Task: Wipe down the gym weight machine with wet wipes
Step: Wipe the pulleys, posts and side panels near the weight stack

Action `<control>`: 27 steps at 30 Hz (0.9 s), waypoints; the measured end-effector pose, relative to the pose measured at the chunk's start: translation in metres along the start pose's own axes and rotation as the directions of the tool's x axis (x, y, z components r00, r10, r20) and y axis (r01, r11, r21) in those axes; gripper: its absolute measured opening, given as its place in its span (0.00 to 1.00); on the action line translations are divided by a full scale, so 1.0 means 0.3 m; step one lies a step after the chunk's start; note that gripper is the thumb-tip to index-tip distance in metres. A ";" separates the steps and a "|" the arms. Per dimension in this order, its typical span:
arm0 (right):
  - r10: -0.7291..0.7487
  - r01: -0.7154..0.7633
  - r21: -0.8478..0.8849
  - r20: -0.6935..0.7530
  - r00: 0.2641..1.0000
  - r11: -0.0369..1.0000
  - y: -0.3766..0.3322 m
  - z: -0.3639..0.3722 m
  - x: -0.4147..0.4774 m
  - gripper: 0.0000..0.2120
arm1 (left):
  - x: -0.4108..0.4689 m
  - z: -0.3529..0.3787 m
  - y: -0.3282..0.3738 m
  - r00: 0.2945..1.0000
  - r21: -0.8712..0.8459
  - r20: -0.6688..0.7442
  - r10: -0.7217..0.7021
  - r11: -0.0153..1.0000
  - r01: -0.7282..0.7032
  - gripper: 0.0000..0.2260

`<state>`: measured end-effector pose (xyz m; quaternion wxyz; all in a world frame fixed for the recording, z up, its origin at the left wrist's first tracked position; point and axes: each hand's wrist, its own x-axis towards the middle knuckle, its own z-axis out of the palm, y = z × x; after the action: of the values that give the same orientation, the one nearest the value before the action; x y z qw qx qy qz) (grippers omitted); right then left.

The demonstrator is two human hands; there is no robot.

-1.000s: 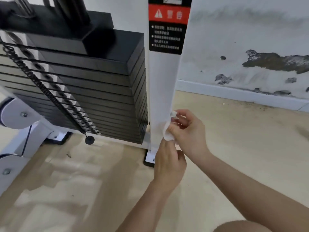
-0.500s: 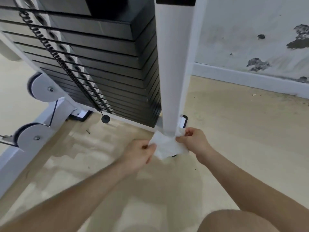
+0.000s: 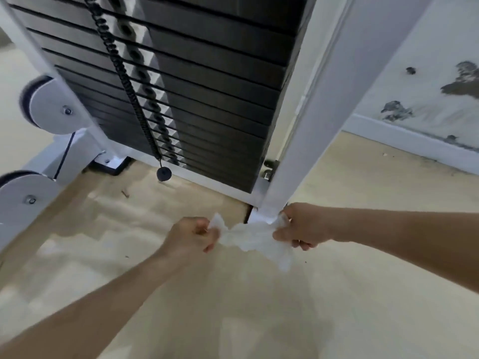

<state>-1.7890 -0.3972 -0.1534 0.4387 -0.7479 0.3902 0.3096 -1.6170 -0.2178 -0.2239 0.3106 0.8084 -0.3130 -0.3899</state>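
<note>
The weight machine's white upright post runs down to the floor beside the black weight stack. A crumpled white wet wipe is stretched between my two hands just in front of the post's foot. My left hand pinches the wipe's left end. My right hand grips its right end, close against the bottom of the post. A loose corner of the wipe hangs down below my right hand.
A black coiled cord with a round pin knob hangs in front of the stack. Two white pulleys sit on the frame at left. Pale wooden floor lies around; a stained wall and skirting stand to the right.
My view has dropped and closed in on the post's base. My hands have pulled further apart, stretching the wipe out from a bunched wad into a strip at the foot of the post.
</note>
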 end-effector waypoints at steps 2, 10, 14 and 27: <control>0.079 -0.084 -0.035 -0.117 0.990 0.996 0.016 0.011 0.057 0.10 | 0.071 0.096 -0.073 0.989 0.259 0.028 0.143 0.955 -0.146 0.16; 0.512 0.251 0.921 -0.376 0.772 0.297 0.135 0.250 0.287 0.07 | 0.313 0.174 -0.065 0.984 -0.084 0.134 0.117 0.991 -0.106 0.06; 0.636 0.316 0.810 -0.584 0.504 0.494 0.140 0.363 0.335 0.14 | 0.328 0.254 -0.076 0.992 -0.450 0.101 -0.077 0.886 0.114 0.08; -0.104 -0.086 -0.246 -0.667 0.737 0.966 0.133 0.525 0.449 0.35 | 0.323 0.340 -0.169 0.793 0.623 0.436 0.425 0.493 -0.607 0.31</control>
<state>-1.7743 -0.3103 -0.3452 0.1669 -0.8618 0.4747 0.0637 -1.6392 -0.2857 -0.3553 0.0219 0.6796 -0.7039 -0.2054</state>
